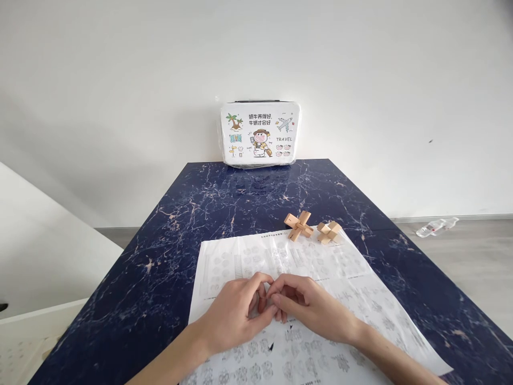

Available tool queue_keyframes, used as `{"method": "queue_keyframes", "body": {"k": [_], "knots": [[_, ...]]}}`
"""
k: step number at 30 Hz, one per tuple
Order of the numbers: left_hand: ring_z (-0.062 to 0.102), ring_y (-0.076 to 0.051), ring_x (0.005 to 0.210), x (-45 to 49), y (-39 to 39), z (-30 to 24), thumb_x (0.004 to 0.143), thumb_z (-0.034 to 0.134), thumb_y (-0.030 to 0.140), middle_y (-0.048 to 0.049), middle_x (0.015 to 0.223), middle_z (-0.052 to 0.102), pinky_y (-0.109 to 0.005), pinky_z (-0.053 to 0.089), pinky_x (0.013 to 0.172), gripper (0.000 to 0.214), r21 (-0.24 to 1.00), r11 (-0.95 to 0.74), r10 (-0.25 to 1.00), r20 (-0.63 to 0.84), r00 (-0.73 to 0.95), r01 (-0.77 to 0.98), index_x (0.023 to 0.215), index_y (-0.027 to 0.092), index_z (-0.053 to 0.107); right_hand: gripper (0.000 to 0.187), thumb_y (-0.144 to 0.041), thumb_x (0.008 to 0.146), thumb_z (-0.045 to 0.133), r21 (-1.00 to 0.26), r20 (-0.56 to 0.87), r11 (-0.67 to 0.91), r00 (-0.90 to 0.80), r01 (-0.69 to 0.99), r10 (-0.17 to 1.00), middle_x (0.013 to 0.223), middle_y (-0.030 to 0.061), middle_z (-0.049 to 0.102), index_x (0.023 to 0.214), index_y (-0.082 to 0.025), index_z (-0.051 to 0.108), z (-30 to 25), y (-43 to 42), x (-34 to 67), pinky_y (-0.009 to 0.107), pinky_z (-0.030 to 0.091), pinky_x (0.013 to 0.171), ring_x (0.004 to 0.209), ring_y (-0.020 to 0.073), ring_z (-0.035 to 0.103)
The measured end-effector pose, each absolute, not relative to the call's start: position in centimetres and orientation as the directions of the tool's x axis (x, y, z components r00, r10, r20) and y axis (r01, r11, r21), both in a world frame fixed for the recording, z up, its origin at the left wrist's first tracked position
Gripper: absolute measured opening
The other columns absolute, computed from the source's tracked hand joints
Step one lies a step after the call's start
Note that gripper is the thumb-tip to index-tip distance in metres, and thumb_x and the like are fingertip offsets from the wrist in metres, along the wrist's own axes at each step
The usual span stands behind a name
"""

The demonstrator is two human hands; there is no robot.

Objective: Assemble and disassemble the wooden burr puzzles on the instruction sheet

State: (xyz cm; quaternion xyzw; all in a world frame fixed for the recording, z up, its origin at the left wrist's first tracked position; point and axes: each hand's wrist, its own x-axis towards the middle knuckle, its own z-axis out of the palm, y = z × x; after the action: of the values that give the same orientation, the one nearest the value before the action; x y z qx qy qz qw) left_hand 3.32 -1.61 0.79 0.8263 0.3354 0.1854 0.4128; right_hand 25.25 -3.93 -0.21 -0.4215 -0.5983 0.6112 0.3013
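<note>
My left hand (pixel 236 313) and my right hand (pixel 310 307) meet fingertip to fingertip above a printed paper sheet (pixel 360 299) near the front of the table. Both hands have curled fingers pinched together. Whatever sits between them is hidden by the fingers. Beyond the hands, at the sheet's far edge, lie two wooden burr puzzles: one cross-shaped (pixel 298 225), the other (pixel 329 231) just to its right. Neither hand touches them.
The dark blue marble-patterned table (pixel 168 246) stands against a white wall. A white case with cartoon travel pictures (pixel 259 133) leans at the far edge. A clear plastic bottle (pixel 436 226) lies on the floor to the right. White furniture (pixel 36 256) stands at left.
</note>
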Motion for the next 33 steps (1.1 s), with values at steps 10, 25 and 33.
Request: {"method": "queue_keyframes", "body": {"k": [10,25,33], "knots": [[0.057,-0.013,0.060,3.3,-1.6,0.9,0.106,0.059,0.035,0.0016,0.078,0.070,-0.025,0.044,0.056,0.018,0.809,-0.413,0.714,0.002,0.700,0.418,0.118,0.022,0.059,0.020,-0.038,0.105,0.065,-0.988,-0.150,-0.111,-0.477,0.110,0.866,0.085,0.0021,0.074,0.097,-0.021,0.072,-0.2,-3.9,25.2,0.034,0.059,0.078,0.080,0.0186,0.072],[0.057,-0.014,0.062,2.9,-1.2,0.6,0.108,0.057,0.039,0.0034,0.076,0.063,-0.026,0.044,0.057,0.023,0.795,-0.426,0.710,-0.002,0.704,0.431,0.123,0.022,0.059,0.041,-0.059,0.105,0.062,-0.992,-0.114,-0.126,-0.475,0.005,0.873,0.083,0.0030,0.073,0.097,-0.020,0.071,-0.7,-3.6,25.5,0.035,0.060,0.078,0.077,0.0187,0.072],[0.057,-0.013,0.059,2.8,-1.3,0.2,0.106,0.060,0.038,0.0027,0.078,0.068,-0.026,0.048,0.059,0.024,0.756,-0.475,0.712,0.030,0.701,0.450,0.125,0.023,0.061,0.058,-0.067,0.106,0.057,-0.996,-0.061,-0.062,-0.018,-0.064,0.998,0.057,-0.0036,0.050,0.067,-0.023,0.054,-1.0,-2.7,27.4,0.031,0.046,0.064,0.053,0.0130,0.046]]}}
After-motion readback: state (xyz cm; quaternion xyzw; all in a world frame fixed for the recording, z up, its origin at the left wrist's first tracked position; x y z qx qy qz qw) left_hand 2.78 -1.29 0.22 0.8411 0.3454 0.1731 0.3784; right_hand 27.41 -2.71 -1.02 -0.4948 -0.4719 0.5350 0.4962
